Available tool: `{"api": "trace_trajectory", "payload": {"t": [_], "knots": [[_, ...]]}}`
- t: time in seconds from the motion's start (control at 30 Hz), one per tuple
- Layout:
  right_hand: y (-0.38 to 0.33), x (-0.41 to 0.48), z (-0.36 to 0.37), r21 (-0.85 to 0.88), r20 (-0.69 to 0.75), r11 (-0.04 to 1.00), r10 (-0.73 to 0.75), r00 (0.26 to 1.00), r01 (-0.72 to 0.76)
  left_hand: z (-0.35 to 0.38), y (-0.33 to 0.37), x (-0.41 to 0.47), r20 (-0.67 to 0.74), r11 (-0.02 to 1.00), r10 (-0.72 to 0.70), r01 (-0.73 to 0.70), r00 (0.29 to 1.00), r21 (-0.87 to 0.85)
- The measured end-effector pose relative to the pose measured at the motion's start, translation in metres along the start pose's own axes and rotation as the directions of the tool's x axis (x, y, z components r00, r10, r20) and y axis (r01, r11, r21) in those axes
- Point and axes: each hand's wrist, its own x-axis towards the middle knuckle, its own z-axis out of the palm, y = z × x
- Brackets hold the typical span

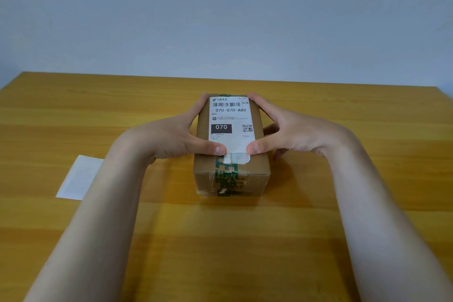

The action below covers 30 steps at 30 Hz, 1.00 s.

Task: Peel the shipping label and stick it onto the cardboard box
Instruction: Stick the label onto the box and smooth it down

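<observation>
A brown cardboard box (pixel 255 174) sealed with green printed tape stands in the middle of the wooden table. A white shipping label (pixel 230 120) with a barcode and "070-070-A80" lies flat on the box's top face. My left hand (pixel 171 137) spans the label's left side, thumb on its near left corner and index finger at its far left corner. My right hand (pixel 289 132) mirrors it on the right side, thumb pressing the near right corner. Both hands press on the label and box; neither one grips anything.
A white backing sheet (pixel 78 176) lies flat on the table (pixel 245 240) to the left of the box, partly hidden by my left forearm. A plain pale wall stands behind the table's far edge.
</observation>
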Motion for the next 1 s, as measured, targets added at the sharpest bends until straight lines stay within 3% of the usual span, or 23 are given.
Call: {"api": "trace_trajectory", "payload": {"t": [0.1, 0.17, 0.27, 0.37, 0.43, 0.67, 1.0], "knots": [[0.002, -0.002, -0.002, -0.015, 0.023, 1.000, -0.004, 1.000, 0.004, 0.000, -0.008, -0.004, 0.049, 0.998, -0.064, 0.063, 0.997, 0.024], [0.001, -0.004, -0.002, -0.057, 0.026, 0.998, -0.015, 1.000, 0.017, 0.002, -0.003, -0.008, 0.007, 0.999, -0.003, 0.002, 1.000, 0.037], [-0.008, -0.001, 0.002, -0.104, -0.116, 0.990, -0.107, 0.987, 0.095, 0.002, 0.016, -0.009, -0.223, 0.986, 0.163, -0.153, 0.961, 0.061], [-0.016, 0.010, 0.012, -0.073, -0.386, 0.976, -0.217, 0.896, 0.205, 0.008, 0.022, 0.000, -0.464, 0.953, 0.285, -0.302, 0.839, 0.038], [-0.017, 0.015, 0.020, -0.103, -0.450, 0.970, -0.245, 0.859, 0.222, 0.018, 0.022, 0.011, -0.530, 0.942, 0.309, -0.333, 0.789, 0.053], [-0.020, 0.019, 0.029, -0.065, -0.528, 0.977, -0.207, 0.824, 0.203, 0.025, 0.020, 0.021, -0.619, 0.967, 0.224, -0.251, 0.753, 0.045], [-0.016, 0.019, 0.029, -0.010, -0.504, 0.978, -0.185, 0.844, 0.208, 0.028, 0.021, 0.019, -0.552, 0.962, 0.168, -0.258, 0.817, -0.088]]}}
